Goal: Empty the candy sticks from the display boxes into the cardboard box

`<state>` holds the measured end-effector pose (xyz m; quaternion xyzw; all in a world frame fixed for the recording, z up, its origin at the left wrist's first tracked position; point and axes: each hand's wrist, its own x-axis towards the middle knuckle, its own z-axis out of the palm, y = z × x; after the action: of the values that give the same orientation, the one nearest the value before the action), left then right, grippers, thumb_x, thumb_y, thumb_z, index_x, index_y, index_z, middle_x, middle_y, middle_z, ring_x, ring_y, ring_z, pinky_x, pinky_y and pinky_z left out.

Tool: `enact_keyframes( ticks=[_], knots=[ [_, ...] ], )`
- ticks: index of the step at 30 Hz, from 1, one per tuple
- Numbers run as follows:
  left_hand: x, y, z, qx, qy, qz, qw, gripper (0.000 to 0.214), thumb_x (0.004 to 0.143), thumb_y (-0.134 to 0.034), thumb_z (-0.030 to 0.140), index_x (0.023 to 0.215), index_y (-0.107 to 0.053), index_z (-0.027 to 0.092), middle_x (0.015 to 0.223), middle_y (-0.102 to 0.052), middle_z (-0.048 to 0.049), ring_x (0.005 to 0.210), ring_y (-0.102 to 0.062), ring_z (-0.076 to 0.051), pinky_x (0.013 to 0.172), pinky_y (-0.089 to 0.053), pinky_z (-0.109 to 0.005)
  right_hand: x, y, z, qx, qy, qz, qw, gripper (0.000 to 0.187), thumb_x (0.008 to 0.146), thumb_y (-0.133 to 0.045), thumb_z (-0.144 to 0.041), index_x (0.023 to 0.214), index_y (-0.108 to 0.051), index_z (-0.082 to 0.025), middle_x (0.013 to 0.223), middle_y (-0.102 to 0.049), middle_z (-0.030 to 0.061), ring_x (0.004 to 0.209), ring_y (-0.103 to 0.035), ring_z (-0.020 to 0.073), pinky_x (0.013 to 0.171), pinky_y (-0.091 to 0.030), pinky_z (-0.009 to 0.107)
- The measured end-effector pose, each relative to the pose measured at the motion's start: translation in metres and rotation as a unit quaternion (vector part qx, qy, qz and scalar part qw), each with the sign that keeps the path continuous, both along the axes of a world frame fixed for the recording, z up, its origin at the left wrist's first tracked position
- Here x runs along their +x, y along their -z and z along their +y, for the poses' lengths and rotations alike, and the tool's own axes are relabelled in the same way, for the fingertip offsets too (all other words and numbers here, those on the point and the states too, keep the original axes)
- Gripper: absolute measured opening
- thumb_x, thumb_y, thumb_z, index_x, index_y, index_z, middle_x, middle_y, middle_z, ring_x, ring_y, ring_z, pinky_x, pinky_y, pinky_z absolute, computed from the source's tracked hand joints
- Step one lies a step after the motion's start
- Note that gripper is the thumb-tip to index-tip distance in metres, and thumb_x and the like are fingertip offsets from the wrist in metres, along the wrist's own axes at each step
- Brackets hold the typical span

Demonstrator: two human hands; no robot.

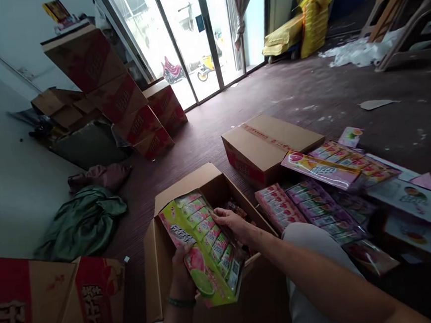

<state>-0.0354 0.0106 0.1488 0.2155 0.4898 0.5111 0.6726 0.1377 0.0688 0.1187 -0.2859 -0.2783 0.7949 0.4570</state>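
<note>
A green-and-pink candy display box (206,281) tilts over an open cardboard carton (205,174) between my knees. Small wrapped packs (204,221) stand in a row inside it. My left hand (184,268) is closed on the box's near left side, with the thumb on its printed panel. Along the far right edge, my right hand (231,223) grips the same box, fingers bent over its rim. Deeper in the carton, some dark reddish wrapped items (237,209) show in part; the rest of its inside is hidden.
A taped carton (273,139) stands just beyond the open one. Several candy display boxes (322,210) lie piled on the right, one pink-and-orange box (320,169) on top. Stacked red-brown cartons (121,101) rise at the left, near a green cloth (81,217). Another carton (54,298) is at lower left.
</note>
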Motion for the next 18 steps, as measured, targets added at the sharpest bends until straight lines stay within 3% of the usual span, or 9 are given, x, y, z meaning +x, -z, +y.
enact_keyframes(
  ticks=[4, 7, 10, 12, 13, 15, 16, 18],
  knots=[
    [0.014, 0.005, 0.008, -0.05, 0.005, 0.048, 0.998, 0.044, 0.062, -0.079, 0.03, 0.102, -0.069, 0.013, 0.089, -0.073, -0.0086, 0.091, -0.069, -0.03, 0.088, -0.054, -0.043, 0.008, 0.008, 0.015, 0.037, 0.005, -0.115, 0.993, 0.054, 0.07, -0.069, -0.068, 0.094, -0.062, -0.02, 0.099, -0.067, 0.0038, 0.095, -0.059, 0.0229, 0.084, -0.046, 0.035],
    [0.02, 0.008, 0.01, -0.087, 0.05, 0.051, 0.994, 0.046, 0.062, -0.078, 0.027, 0.105, -0.068, 0.013, 0.083, -0.073, -0.0084, 0.081, -0.07, -0.029, 0.082, -0.055, -0.043, 0.004, 0.015, 0.024, 0.023, 0.018, -0.133, 0.991, 0.061, 0.076, -0.056, -0.075, 0.109, -0.059, -0.023, 0.108, -0.066, 0.0049, 0.1, -0.059, 0.0241, 0.083, -0.046, 0.035],
    [0.02, 0.008, 0.006, -0.09, 0.084, 0.008, 0.992, 0.053, 0.06, -0.073, 0.023, 0.111, -0.066, 0.012, 0.092, -0.074, -0.0108, 0.088, -0.07, -0.031, 0.083, -0.056, -0.043, -0.005, 0.02, 0.027, 0.022, 0.017, -0.143, 0.989, 0.067, 0.08, -0.049, -0.076, 0.12, -0.052, -0.022, 0.109, -0.064, 0.0075, 0.1, -0.059, 0.0245, 0.085, -0.047, 0.037],
    [0.018, 0.007, 0.002, -0.06, 0.083, -0.001, 0.995, 0.063, 0.06, -0.072, 0.02, 0.121, -0.061, 0.014, 0.104, -0.073, -0.0108, 0.094, -0.069, -0.031, 0.085, -0.055, -0.041, -0.007, 0.018, 0.024, 0.058, 0.08, -0.245, 0.965, 0.063, 0.084, -0.047, -0.07, 0.121, -0.052, -0.019, 0.114, -0.061, 0.0114, 0.106, -0.056, 0.026, 0.092, -0.043, 0.04],
    [0.015, 0.006, 0.001, -0.043, 0.081, 0.008, 0.996, 0.069, 0.06, -0.072, 0.019, 0.127, -0.057, 0.016, 0.108, -0.072, -0.0103, 0.096, -0.068, -0.03, 0.086, -0.055, -0.041, -0.007, 0.016, 0.021, 0.102, 0.134, -0.314, 0.934, 0.058, 0.087, -0.047, -0.064, 0.121, -0.052, -0.017, 0.118, -0.058, 0.0131, 0.11, -0.053, 0.0267, 0.097, -0.04, 0.042],
    [0.008, 0.006, 0.001, -0.009, 0.076, 0.046, 0.996, 0.081, 0.06, -0.073, 0.015, 0.137, -0.049, 0.02, 0.113, -0.07, -0.0092, 0.097, -0.068, -0.029, 0.085, -0.055, -0.039, -0.006, 0.01, 0.01, 0.26, 0.219, -0.427, 0.838, 0.045, 0.091, -0.048, -0.053, 0.118, -0.055, -0.017, 0.124, -0.053, 0.0143, 0.119, -0.046, 0.0274, 0.104, -0.032, 0.044],
    [0.003, 0.006, 0.003, 0.009, 0.073, 0.07, 0.995, 0.087, 0.06, -0.073, 0.014, 0.141, -0.044, 0.022, 0.116, -0.07, -0.0087, 0.098, -0.068, -0.029, 0.084, -0.055, -0.038, -0.005, 0.007, 0.003, 0.365, 0.221, -0.455, 0.781, 0.039, 0.093, -0.049, -0.049, 0.114, -0.057, -0.018, 0.124, -0.053, 0.0137, 0.121, -0.043, 0.0274, 0.106, -0.029, 0.044],
    [-0.01, 0.008, 0.008, 0.029, 0.063, 0.121, 0.99, 0.094, 0.061, -0.073, 0.012, 0.147, -0.037, 0.025, 0.116, -0.069, -0.0074, 0.096, -0.068, -0.026, 0.081, -0.055, -0.034, -0.006, 0.002, -0.012, 0.554, 0.141, -0.478, 0.667, 0.035, 0.091, -0.054, -0.049, 0.106, -0.061, -0.019, 0.118, -0.057, 0.0122, 0.121, -0.041, 0.0275, 0.105, -0.026, 0.044]
  ],
)
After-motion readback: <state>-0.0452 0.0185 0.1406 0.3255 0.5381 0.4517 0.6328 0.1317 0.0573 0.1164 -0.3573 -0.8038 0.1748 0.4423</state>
